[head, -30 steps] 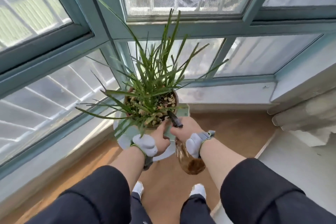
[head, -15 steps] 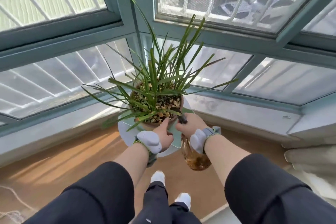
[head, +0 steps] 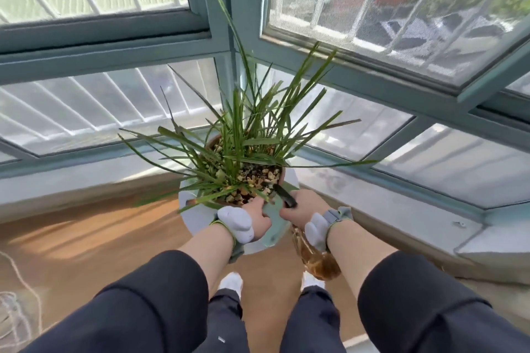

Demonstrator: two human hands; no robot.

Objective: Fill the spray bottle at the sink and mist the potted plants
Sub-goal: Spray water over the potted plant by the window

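We judge misting is the step. The right grip (head: 304, 210) is clamped round the neck of the amber spray bottle (head: 317, 259), which hangs below the wrist. Its black nozzle (head: 285, 199) sits just beside the pot rim of the potted plant (head: 249, 152) on a white stand (head: 195, 218). The left grip (head: 256, 219) is at the pot's near rim, fingers hidden, so we can't tell if it clamps. We'd tilt the nozzle up at the leaves, pull back slightly, squeeze short bursts and steady the pot.
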